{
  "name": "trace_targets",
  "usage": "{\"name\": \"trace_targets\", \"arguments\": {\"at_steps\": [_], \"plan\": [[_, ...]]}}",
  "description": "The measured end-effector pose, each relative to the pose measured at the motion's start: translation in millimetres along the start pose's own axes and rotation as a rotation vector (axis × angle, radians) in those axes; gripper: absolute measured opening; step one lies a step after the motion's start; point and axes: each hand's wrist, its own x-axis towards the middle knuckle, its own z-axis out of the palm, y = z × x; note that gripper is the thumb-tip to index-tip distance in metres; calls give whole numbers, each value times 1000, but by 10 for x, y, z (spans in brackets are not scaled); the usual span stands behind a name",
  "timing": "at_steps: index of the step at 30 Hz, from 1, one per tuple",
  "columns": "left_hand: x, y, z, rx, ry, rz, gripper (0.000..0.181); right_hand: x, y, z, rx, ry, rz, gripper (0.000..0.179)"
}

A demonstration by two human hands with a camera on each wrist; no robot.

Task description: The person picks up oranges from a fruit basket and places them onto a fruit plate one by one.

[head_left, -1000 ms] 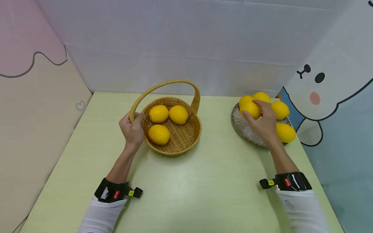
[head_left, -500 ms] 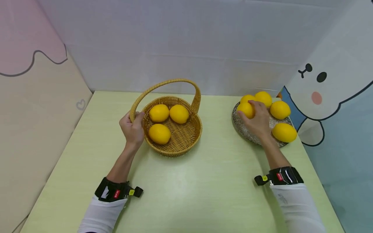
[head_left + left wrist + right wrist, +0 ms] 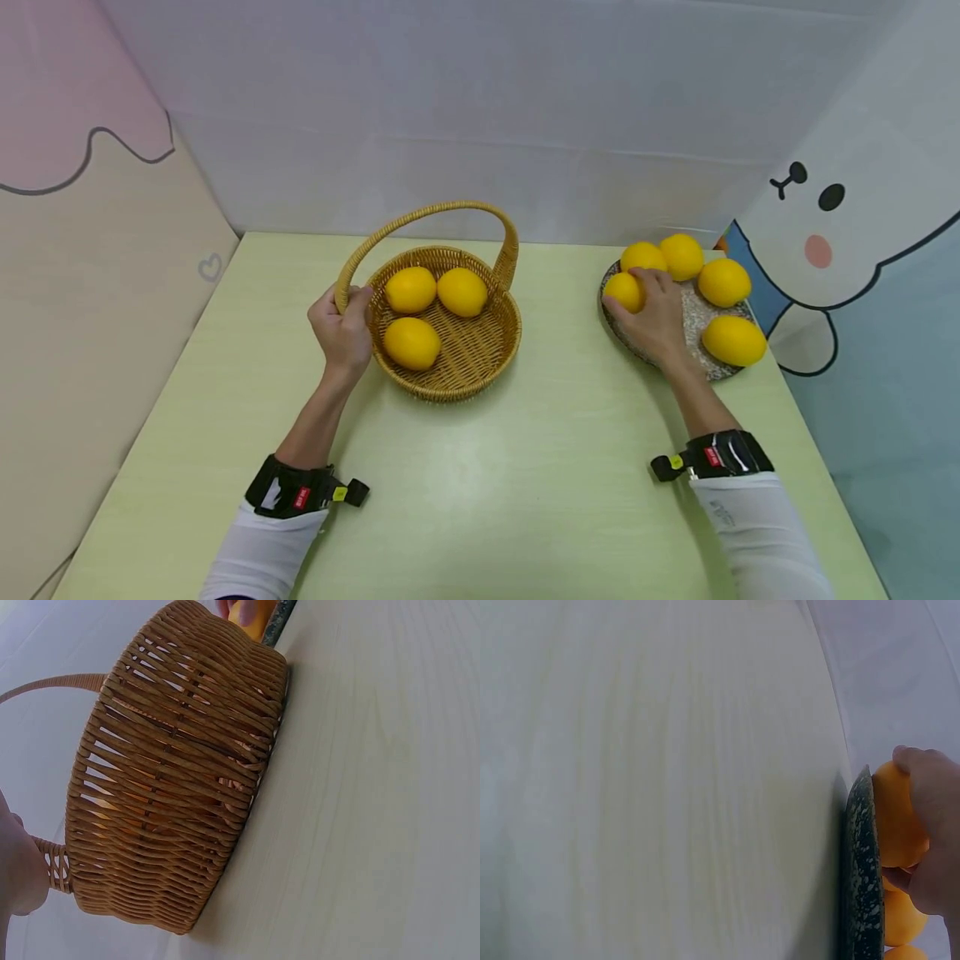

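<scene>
My left hand [image 3: 342, 335] grips the left side of the arched handle [image 3: 420, 217] of a round wicker basket [image 3: 480, 354]. Three lemons lie inside; one of them, a lemon [image 3: 411, 343], is nearest the front. To the right, my right hand [image 3: 654, 321] pinches a lemon [image 3: 622, 291] between thumb and fingers at the left part of a speckled plate [image 3: 697, 321]. In the right wrist view this lemon [image 3: 896, 817] sits right at the dark speckled rim. Several other lemons stand around the plate's back and right, among them a lemon [image 3: 734, 340].
The pale green table [image 3: 495, 483] carries both basket and plate. A white wall sheet [image 3: 480, 108] rises right behind them. Near the plate's right side runs the table edge, beside a panel with a cartoon animal [image 3: 855, 242].
My right hand has carried its lemon left and down, from over the back lemons to the plate's left side. The left hand keeps its grip on the basket handle.
</scene>
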Motion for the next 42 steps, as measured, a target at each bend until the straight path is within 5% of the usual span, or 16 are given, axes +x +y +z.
{"name": "trace_targets", "arguments": {"at_steps": [18, 35, 42], "plan": [[-12, 3, -1, 17, 6, -19, 37, -45, 2, 50, -58, 48, -134, 62], [-22, 123, 53, 10, 4, 10, 35, -58, -17, -64, -73, -1, -92, 73], [1, 21, 6, 14, 0, -15, 38, -27, -51, -248, -96, -45, -60, 81]]}}
